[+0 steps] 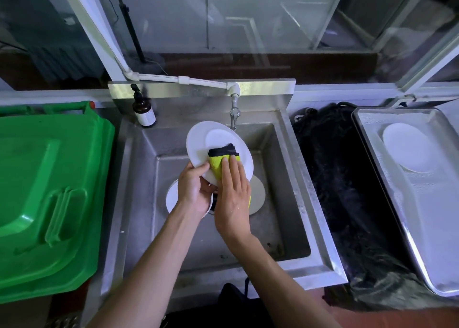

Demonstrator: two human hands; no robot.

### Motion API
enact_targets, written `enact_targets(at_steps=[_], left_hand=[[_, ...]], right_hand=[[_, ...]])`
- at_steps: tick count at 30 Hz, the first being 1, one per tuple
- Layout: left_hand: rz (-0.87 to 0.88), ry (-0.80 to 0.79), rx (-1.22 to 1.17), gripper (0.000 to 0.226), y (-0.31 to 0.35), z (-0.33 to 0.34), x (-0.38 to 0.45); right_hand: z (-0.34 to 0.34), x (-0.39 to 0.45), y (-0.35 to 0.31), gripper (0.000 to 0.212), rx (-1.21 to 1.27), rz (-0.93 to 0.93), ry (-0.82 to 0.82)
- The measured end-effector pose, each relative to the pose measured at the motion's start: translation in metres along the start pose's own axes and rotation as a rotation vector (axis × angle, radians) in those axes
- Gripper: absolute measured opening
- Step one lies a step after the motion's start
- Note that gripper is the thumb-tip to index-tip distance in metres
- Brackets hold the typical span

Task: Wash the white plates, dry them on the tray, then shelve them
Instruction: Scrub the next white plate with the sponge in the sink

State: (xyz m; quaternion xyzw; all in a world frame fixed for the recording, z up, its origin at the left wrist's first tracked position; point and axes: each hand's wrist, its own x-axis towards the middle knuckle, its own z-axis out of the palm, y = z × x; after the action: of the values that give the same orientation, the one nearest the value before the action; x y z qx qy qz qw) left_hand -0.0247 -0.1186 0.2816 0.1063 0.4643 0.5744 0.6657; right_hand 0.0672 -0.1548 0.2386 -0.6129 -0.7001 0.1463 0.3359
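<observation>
Head: left hand (192, 191) grips plate (198, 144) rim.

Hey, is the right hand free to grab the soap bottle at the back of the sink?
Probably not yet: the right hand presses the yellow cloth on the plate, which stands between it and the soap bottle.

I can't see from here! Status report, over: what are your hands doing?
Left hand grips plate by its rim. Right hand presses yellow cloth on it. More plates in sink. Nothing in the way.
</observation>
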Motion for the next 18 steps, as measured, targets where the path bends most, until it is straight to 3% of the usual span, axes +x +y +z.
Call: enact_targets(at_steps=[8, 14, 18], left_hand=[[-0.059, 0.043, -0.086, 0.043, -0.005, -0.001, 0.012], [-0.036, -0.024, -0.030, 0.039, -0.005, 0.000, 0.016], [-0.029, -0.068, -0.004, 0.024, -0.001, -0.004, 0.019]], right_hand=[[0.000, 0.002, 0.011, 0.062, 0.010, 0.056, 0.059], [-0.012, 0.019, 0.028, 0.061, 0.081, 0.200, 0.070], [-0.019, 0.032, 0.043, 0.052, 0.149, 0.282, 0.040]])
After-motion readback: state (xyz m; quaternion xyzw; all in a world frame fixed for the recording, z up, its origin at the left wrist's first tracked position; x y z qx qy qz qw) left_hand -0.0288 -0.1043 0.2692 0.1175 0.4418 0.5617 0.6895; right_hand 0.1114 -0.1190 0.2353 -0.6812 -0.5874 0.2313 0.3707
